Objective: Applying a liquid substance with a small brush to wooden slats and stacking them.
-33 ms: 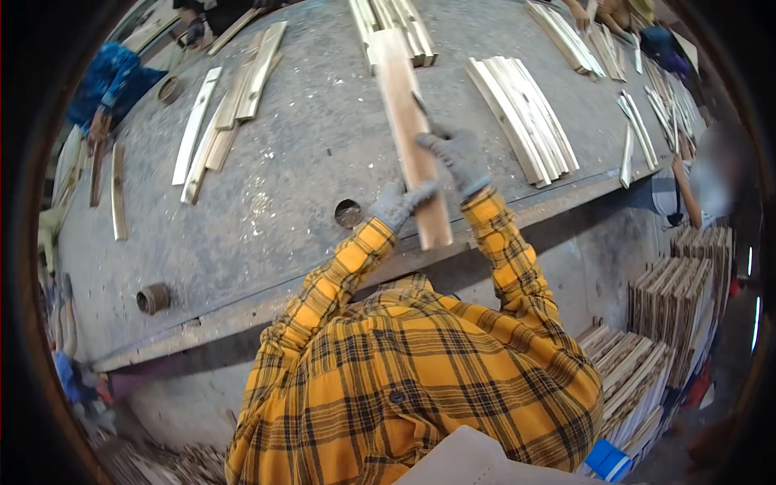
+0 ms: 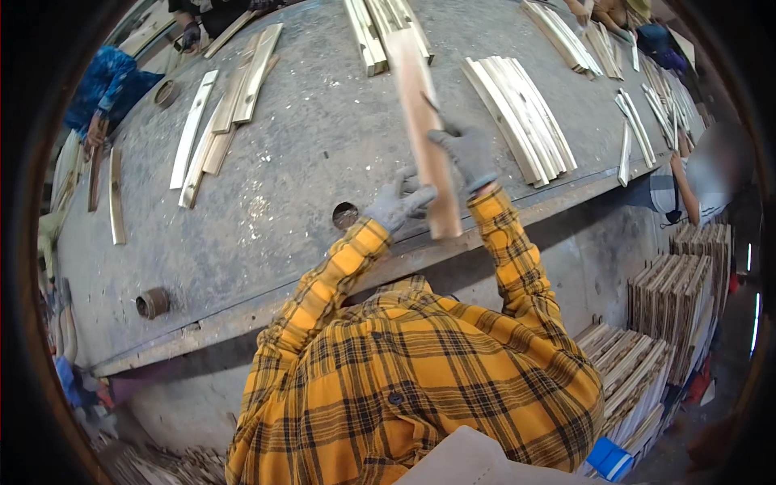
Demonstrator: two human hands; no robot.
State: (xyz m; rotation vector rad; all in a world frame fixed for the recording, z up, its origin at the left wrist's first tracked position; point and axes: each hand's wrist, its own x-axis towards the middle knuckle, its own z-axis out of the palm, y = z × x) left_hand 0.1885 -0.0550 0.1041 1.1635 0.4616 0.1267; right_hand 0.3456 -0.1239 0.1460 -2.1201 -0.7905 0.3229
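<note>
Plank [image 2: 419, 121] lies gripped in my right hand [image 2: 469, 155], presumably for control. My left hand [image 2: 392, 204], loosely open, touches its edge.

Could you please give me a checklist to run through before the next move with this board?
1. Hands covered: ok, left hand and right hand are both grey-gloved.
2. Board supported: ok, both hands are at its edges.
3. Board surface: cannot tell, too blurred.
4. Dark slim object near the right hand: cannot tell what it is.
5. Board clear of far strips: cannot tell, its far end overlaps them in view.
6. Strips at right: ok, lying side by side.
</note>
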